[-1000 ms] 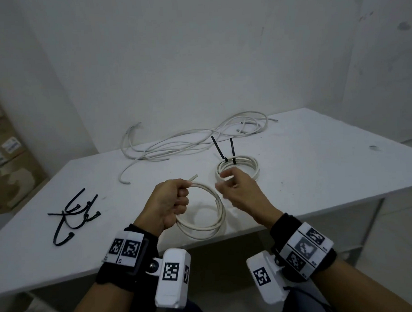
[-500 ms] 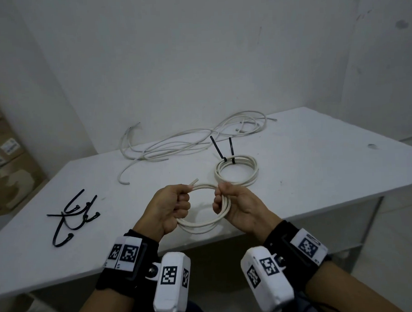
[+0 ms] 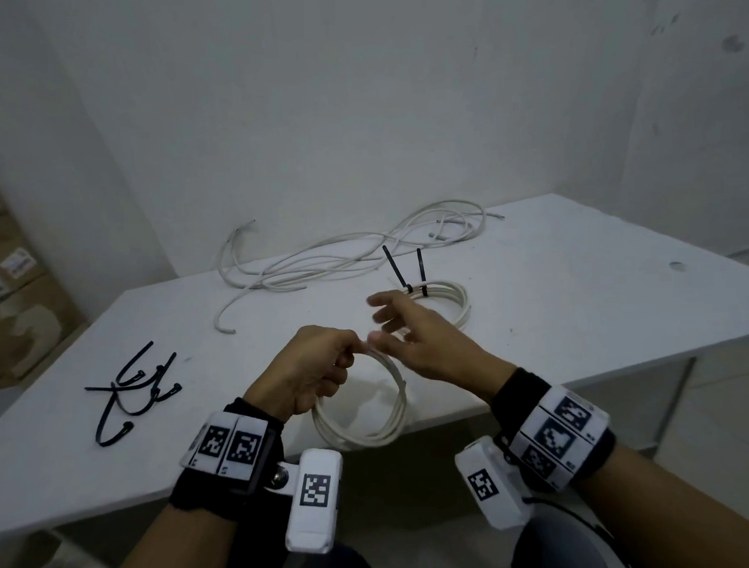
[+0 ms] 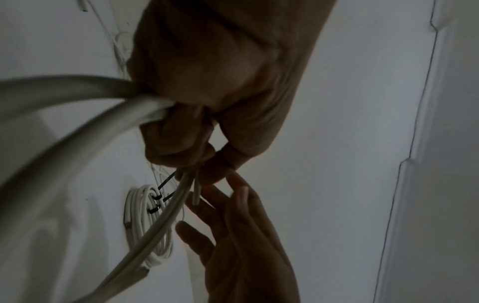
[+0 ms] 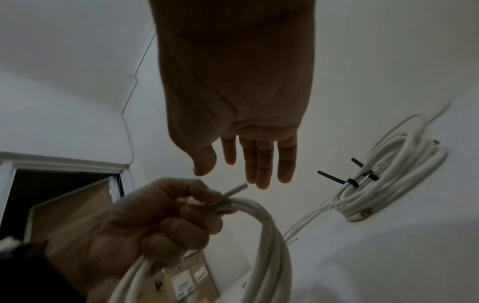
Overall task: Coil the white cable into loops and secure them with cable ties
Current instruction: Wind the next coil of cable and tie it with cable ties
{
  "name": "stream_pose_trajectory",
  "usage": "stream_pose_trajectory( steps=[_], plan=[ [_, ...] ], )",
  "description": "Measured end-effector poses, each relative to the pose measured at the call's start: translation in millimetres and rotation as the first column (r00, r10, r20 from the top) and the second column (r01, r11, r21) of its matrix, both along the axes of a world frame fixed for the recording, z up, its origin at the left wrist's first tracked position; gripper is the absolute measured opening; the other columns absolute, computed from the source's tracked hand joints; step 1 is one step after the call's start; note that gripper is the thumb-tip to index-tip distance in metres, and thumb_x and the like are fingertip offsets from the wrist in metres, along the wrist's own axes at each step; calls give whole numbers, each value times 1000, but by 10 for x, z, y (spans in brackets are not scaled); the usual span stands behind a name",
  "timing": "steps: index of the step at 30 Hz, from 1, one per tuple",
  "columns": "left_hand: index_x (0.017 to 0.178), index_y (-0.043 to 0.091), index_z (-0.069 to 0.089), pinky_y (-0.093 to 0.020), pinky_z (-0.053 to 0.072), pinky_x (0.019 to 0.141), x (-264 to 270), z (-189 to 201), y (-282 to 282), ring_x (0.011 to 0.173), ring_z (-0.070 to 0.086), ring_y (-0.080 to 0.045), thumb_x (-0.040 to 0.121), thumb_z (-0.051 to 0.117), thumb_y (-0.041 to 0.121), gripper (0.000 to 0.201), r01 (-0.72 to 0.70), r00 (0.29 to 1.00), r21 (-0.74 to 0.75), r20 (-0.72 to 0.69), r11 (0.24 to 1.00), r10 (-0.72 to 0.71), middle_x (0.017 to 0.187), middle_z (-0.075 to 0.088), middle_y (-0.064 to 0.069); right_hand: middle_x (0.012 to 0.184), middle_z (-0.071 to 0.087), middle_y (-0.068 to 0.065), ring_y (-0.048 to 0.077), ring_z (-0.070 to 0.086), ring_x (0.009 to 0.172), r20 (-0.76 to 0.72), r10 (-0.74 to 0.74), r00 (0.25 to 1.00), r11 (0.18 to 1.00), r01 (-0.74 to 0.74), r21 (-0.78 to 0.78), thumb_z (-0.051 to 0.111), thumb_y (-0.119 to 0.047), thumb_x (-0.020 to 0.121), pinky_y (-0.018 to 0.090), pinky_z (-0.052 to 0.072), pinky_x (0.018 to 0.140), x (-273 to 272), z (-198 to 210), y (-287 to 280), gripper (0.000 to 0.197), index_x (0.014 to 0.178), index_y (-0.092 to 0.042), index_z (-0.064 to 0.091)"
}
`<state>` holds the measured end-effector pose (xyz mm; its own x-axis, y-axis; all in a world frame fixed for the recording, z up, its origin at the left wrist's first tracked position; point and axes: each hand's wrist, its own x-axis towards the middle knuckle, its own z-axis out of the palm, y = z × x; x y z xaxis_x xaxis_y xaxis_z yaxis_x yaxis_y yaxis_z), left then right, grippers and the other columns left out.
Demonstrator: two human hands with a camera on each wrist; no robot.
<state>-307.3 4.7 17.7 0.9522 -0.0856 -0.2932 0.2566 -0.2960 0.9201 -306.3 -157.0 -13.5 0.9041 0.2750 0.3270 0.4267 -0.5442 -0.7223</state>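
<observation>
My left hand (image 3: 320, 367) (image 4: 197, 114) (image 5: 155, 223) grips a coil of white cable (image 3: 370, 430) (image 4: 59, 114) (image 5: 272, 242) above the table's front edge, with a short cable end (image 5: 237, 189) sticking out of the fist. Just to its right my right hand (image 3: 409, 333) (image 5: 241, 143) (image 4: 241, 246) hovers with straight fingers and holds nothing. Beyond it a second white coil (image 3: 446, 302) (image 5: 388, 180) (image 4: 147, 225) lies flat on the table, bound by two black cable ties (image 3: 411, 273) (image 5: 347, 178). Several loose black cable ties (image 3: 132, 389) lie at the table's left.
A tangle of loose white cable (image 3: 341, 259) sprawls along the back of the white table (image 3: 601, 299) by the wall. Cardboard boxes (image 3: 8, 291) stand on the floor to the left. The table's edge drops off just under my wrists.
My right hand has let go of the coil's right side and opened, lifting toward the tied coil. The left hand keeps its grip, and the coil now hangs lower from it.
</observation>
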Motion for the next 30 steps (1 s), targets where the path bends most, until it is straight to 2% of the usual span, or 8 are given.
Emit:
stream_pose_trajectory(
  steps=[4,7,13,16,21,24,26,30],
  plan=[
    [64,11,42,-18,14,38,31,79,-39,40,22,-9,82,46,3,20,26,1000,9,9,1000,-26,51,35,0,96,61,-6,13,64,80,-203,166,965,976,-190,-105,48,-31,97,19,46,68,60,43,65,34,128,-18,46],
    [63,10,41,-17,13,35,69,148,-14,38,23,-9,82,41,6,20,37,997,-69,-60,997,-41,51,39,-1,77,54,-7,12,56,64,-178,129,975,985,-147,-93,45,-25,98,22,45,59,64,19,97,22,113,-12,56],
    [78,1,55,-22,38,40,85,217,-63,47,48,-16,88,49,-3,12,78,988,-61,135,995,-69,66,60,-14,96,65,11,20,54,82,84,-135,987,990,138,-26,41,-16,100,22,31,63,106,-64,185,24,101,-2,60],
    [94,-3,59,-34,57,60,102,174,10,61,64,-24,89,59,4,9,37,987,-92,160,995,-22,76,69,-18,97,65,9,18,53,80,74,-235,969,970,229,77,39,-16,100,23,32,64,172,-55,172,23,101,-5,59],
    [82,2,62,-37,60,65,-11,14,27,56,66,-22,95,52,17,23,-51,999,-507,-18,861,49,64,65,-10,83,60,5,20,54,78,69,-348,935,917,323,235,38,-16,99,25,31,63,263,-40,159,23,96,-5,58],
    [82,6,56,-19,43,38,5,-25,1,34,40,-6,97,45,18,22,-106,994,-685,-55,721,95,43,39,5,70,52,-4,11,48,64,41,-332,942,915,311,256,38,-18,100,19,32,54,233,-85,237,24,95,-7,59],
    [82,7,52,-16,24,31,51,-7,30,31,25,-3,99,43,23,25,-137,988,-646,-40,751,146,41,28,8,68,53,-3,11,50,60,-96,-230,968,911,249,328,40,-22,99,16,38,55,209,-114,245,26,96,-7,61],
    [71,14,43,-15,15,30,134,-41,188,30,21,-5,99,34,25,31,-198,973,-564,-18,802,228,43,29,6,79,61,9,20,62,67,-352,145,925,845,69,529,39,-28,101,27,50,58,148,-81,148,33,105,-4,61]
  ],
)
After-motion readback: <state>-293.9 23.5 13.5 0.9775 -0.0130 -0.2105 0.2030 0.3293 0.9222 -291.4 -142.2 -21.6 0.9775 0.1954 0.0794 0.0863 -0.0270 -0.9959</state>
